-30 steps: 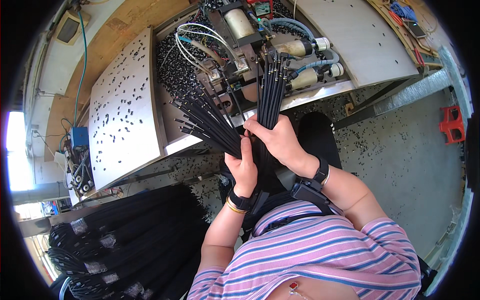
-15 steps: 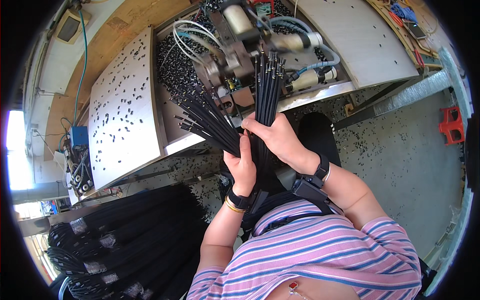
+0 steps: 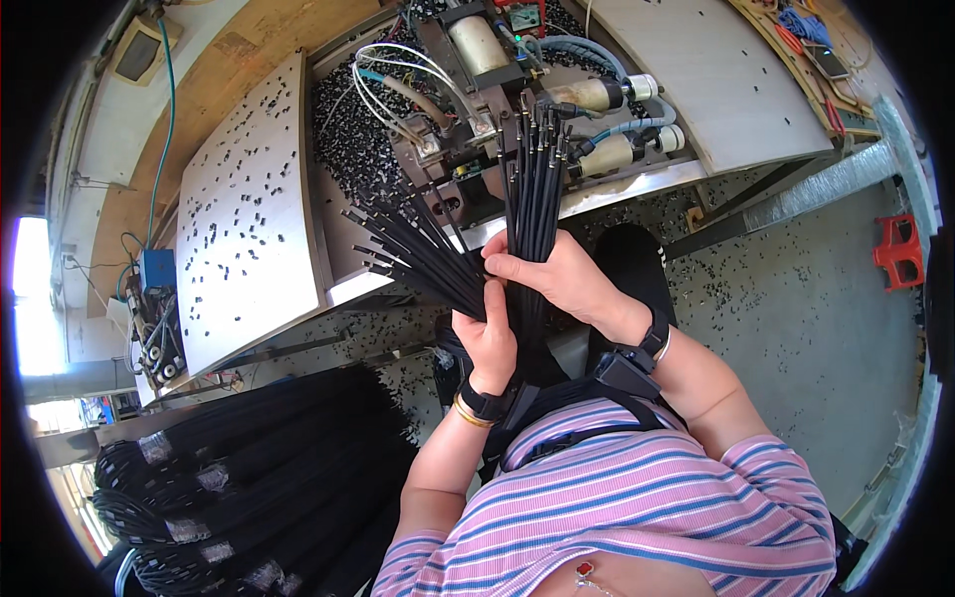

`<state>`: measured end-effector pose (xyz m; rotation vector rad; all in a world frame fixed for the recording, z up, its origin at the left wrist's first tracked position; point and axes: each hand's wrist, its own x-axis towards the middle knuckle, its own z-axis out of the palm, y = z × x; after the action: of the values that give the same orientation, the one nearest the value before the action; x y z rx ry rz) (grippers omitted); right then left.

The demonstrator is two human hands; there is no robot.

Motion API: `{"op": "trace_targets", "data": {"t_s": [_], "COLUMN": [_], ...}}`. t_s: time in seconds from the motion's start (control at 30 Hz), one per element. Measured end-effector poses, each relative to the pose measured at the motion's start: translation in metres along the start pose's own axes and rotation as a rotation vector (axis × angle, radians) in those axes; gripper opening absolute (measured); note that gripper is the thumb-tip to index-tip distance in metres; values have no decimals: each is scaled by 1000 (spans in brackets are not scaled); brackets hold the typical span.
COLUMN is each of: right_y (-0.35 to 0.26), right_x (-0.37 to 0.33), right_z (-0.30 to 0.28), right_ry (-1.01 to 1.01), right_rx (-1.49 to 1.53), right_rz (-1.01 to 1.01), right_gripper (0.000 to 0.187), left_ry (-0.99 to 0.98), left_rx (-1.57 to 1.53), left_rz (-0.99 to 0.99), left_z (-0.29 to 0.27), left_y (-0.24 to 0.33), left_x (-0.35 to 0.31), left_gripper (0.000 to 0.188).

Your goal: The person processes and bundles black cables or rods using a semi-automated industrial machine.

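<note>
My left hand (image 3: 487,333) is closed round a bundle of black cables (image 3: 423,254), whose tips fan out to the upper left. Thumb and fingers of my right hand (image 3: 557,274) close on a second bundle of black cables (image 3: 535,189) standing nearly upright, with small metal tips at the top. My two hands almost meet where the bundles come together. Just beyond the cable tips is a machine (image 3: 477,124) with metal cylinders, hoses and a dark block. Below my hands the cables run down toward my lap, partly hidden by my wrists.
Small black scraps cover the machine's bed (image 3: 348,129) and dot the pale left panel (image 3: 244,199). Long bundles of black cable (image 3: 249,478) hang at lower left. A red stool (image 3: 898,252) stands at the right, beyond a wrapped bar (image 3: 826,189).
My right hand has shifted slightly right and down, and my left hand slightly right. The machine's blurred cylinders and block now appear sharp, with the cylinders at the right sitting further out.
</note>
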<state>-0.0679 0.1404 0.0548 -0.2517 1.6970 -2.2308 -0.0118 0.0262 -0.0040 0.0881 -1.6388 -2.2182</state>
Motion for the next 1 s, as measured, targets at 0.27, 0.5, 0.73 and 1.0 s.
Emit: {"op": "trace_targets", "data": {"t_s": [0.27,0.5,0.73,1.0], "right_y": [1,2,2,0], "right_x": [-5,-8,-9,-10], "right_z": [-10,-10,-7,-6], "right_ry": [-62,32,82,111], "right_rx": [43,78,31,52], "right_rz": [-31,-12,17,13], "right_gripper": [20,19,19,17], "left_ry": [26,37,-4,-3], "left_rx": [33,-8,34,33], "left_rz": [13,4,40,26], "left_z": [0,2,4,8], "left_y": [3,1,-2,3], "left_x": [-1,-4,-5,-6], "left_gripper": [12,10,17,15]}}
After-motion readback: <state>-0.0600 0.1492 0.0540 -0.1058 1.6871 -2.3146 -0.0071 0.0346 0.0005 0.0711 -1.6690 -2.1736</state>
